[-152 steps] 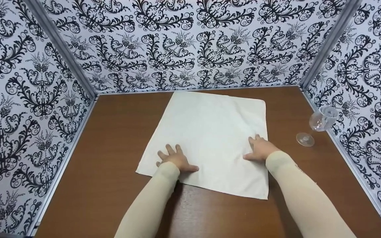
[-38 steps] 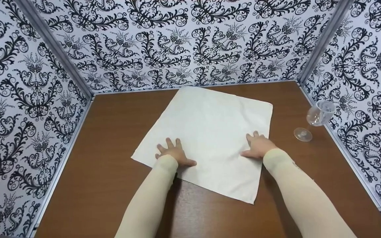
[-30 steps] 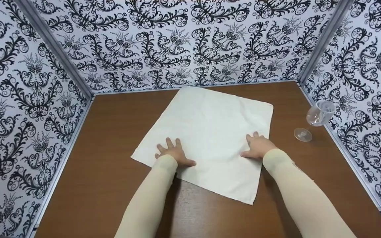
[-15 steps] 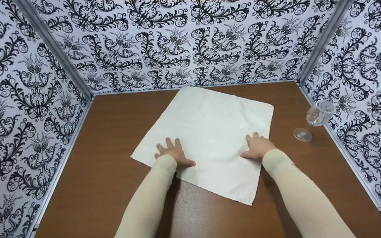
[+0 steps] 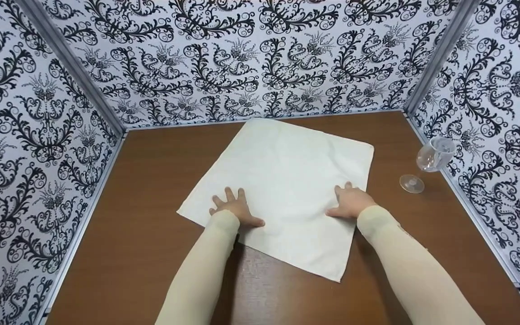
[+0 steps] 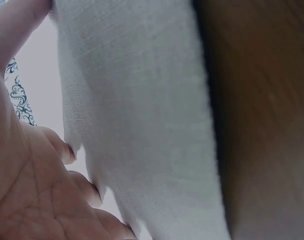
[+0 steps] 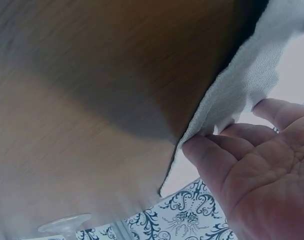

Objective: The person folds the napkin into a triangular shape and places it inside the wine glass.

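A white cloth napkin (image 5: 282, 176) lies spread out on the brown table, turned at an angle, with one corner pointing toward the front. On its left front part my left hand (image 5: 236, 211) rests with fingers spread, the thumb pointing right. Near the right edge my right hand (image 5: 351, 203) touches the napkin with its fingertips, thumb toward the middle. In the left wrist view the fingertips meet the cloth (image 6: 137, 100) while the palm stays raised above it. The right wrist view shows the fingers (image 7: 207, 155) pressing at the napkin's edge (image 7: 232, 95), palm also lifted.
A clear stemmed wine glass (image 5: 435, 155) stands on the table's right side, beyond my right hand. Patterned black-and-white panels (image 5: 260, 58) with grey frames enclose the back and both sides. Bare wooden tabletop (image 5: 142, 189) stretches left of the napkin.
Compared with about five seconds ago, the napkin has turned clockwise, its left corner moving back and its front corner shifting left. Both hands have kept their places on it; lately it turns only slightly.
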`<state>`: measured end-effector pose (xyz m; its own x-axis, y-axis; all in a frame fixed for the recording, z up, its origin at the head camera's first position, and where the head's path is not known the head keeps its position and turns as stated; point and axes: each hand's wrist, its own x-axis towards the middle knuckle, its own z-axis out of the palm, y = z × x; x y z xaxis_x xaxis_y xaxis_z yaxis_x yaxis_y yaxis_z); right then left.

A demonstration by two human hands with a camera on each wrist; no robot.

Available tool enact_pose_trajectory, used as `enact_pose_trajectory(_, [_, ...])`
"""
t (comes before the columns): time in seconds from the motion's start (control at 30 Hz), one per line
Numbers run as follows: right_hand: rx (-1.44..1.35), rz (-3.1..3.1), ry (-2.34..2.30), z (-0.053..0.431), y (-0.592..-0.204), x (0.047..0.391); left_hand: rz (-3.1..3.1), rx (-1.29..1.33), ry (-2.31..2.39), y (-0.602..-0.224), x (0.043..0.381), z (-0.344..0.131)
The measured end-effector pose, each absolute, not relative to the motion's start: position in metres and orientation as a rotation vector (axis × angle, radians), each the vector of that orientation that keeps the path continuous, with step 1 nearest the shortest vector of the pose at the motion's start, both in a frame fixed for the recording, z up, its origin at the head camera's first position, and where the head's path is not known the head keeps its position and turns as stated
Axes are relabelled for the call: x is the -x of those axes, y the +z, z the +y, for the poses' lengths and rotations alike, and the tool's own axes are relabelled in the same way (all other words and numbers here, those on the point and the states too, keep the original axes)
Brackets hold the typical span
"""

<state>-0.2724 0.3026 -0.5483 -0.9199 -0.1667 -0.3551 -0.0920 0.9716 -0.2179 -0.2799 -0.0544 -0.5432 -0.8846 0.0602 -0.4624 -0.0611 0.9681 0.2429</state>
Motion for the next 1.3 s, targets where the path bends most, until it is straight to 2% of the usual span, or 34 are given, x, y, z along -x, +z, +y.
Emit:
enact_pose_trajectory(0.37, [0.184,2.917,-0.333,0.323,-0.551,0.28,2.668,0.015,0.273,-0.538,0.278,-0.044])
enact_pose_trajectory(0.6, [0.238,2.73,-0.498,0.337,-0.557,0.278,2.621,0.024,0.371,-0.546,0.278,-0.041])
enact_pose_trajectory(1.3, [0.259,2.731,-0.395,0.328,-0.557,0.281,2.626,0.002,0.358,-0.54,0.28,-0.048])
